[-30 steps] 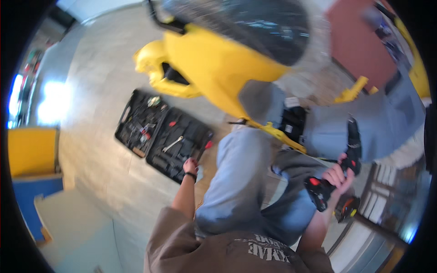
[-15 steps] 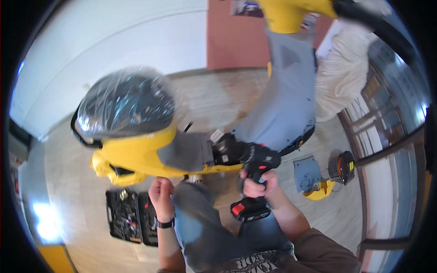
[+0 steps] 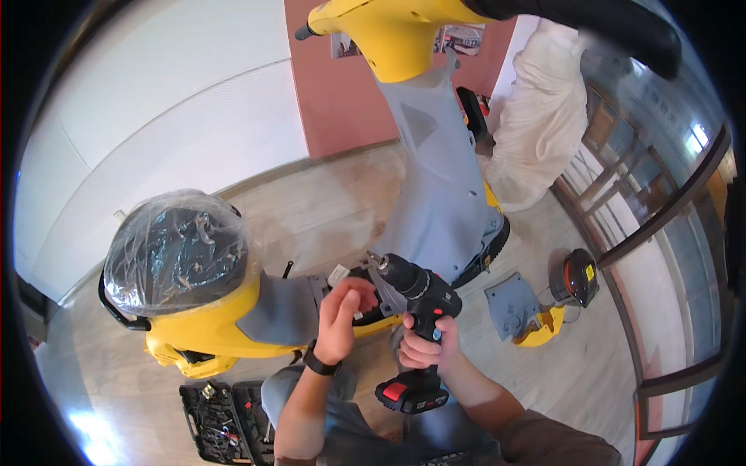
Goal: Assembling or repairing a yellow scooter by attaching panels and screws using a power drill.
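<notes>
Drill (image 3: 423,295) sits in the right hand (image 3: 427,346), held up between the lap and the scooter (image 3: 206,335), its bit (image 3: 374,256) tipped up and toward the left. The right fingers are wrapped round the grip, closed on it, with the black and red battery (image 3: 412,393) hanging below the fist. The left hand (image 3: 338,322), a black band (image 3: 321,362) at its wrist, is raised just beside the chuck (image 3: 387,266); its fingers are bent inward, and whether they pinch something small or touch the bit I cannot tell. Behind the hands lies a dark bay in the scooter, between the seat (image 3: 175,252), wrapped in clear film, and the grey shield (image 3: 435,155).

The drill looks stiff and fairly heavy, its weight likely split between motor and battery, so the grip between them seems the right place to hold it; a hold on the battery alone would probably leave it top-heavy. The chuck should be hard and easy to pinch, the bit thin and slick. The film looks loose and slippery. On the floor lie an open tool case (image 3: 252,415), lower left, and, to the right, a grey panel (image 3: 509,305), a yellow piece (image 3: 546,326) and a lamp (image 3: 575,279)
</notes>
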Motion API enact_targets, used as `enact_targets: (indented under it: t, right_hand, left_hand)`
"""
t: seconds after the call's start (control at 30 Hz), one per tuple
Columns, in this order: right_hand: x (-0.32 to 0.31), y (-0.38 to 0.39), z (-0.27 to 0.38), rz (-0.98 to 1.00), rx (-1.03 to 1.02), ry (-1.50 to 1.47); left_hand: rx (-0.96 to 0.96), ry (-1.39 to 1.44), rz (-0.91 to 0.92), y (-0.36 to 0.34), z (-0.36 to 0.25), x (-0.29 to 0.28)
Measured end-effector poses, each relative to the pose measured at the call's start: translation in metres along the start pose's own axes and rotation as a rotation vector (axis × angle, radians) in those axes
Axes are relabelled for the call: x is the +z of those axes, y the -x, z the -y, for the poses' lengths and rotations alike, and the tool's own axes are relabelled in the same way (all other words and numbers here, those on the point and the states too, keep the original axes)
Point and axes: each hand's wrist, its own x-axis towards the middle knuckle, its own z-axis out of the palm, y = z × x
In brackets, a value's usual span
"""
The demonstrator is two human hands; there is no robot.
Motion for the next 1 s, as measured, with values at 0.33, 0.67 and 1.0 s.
enact_targets:
  t: [0.33, 0.67, 1.0]
  right_hand:
    - [0.008, 0.004, 0.015, -0.34, -0.05, 0.142]
    - [0.011, -0.004, 0.001, -0.342, 0.031, 0.33]
    - [0.015, -0.01, 0.003, -0.466, -0.018, 0.502]
  left_hand:
    - [-0.035, 0.195, 0.045, -0.013, 0.02, 0.002]
    - [-0.154, 0.607, 0.06, -0.011, 0.025, 0.018]
    - [-0.138, 0.768, 0.058, -0.025, 0.015, 0.025]
